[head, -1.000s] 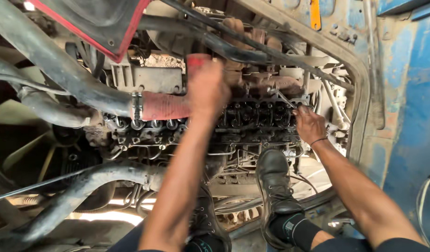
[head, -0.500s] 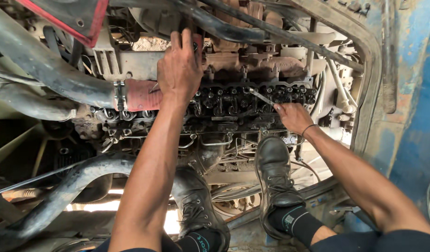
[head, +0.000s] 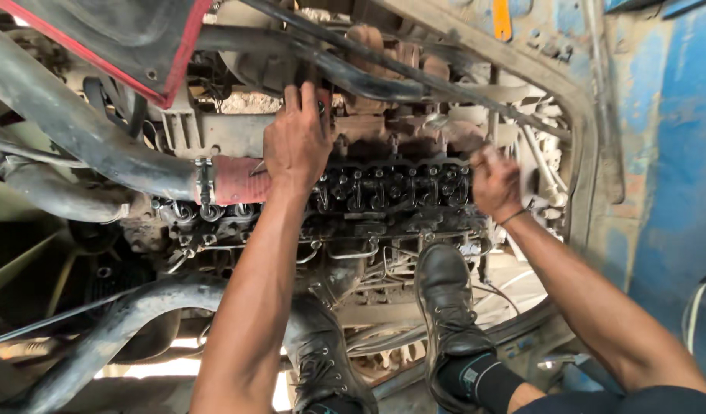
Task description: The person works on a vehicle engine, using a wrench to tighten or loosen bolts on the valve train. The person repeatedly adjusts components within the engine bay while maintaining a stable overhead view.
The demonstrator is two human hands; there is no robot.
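Left hand (head: 295, 142) is flat on the engine, fingers spread wide and holding nothing, palm pressing the metal just above the exposed cylinder head (head: 391, 188); the row of oily rocker arms runs off to the right of that palm, touching its heel; right hand (head: 495, 182) sits at the far right end of the cylinder head, fingers curled tight, though what is inside that fist I cannot tell, it is blurred; a thin dark band rings that wrist; left of the cylinder head a red hose coupling (head: 234, 178) with a metal clamp (head: 206, 184) joins a thick grey pipe (head: 77, 126); above the cylinder head, top right, a small orange strip (head: 503, 18) on the frame; below it, two black boots (head: 445, 307) braced among the pipes.
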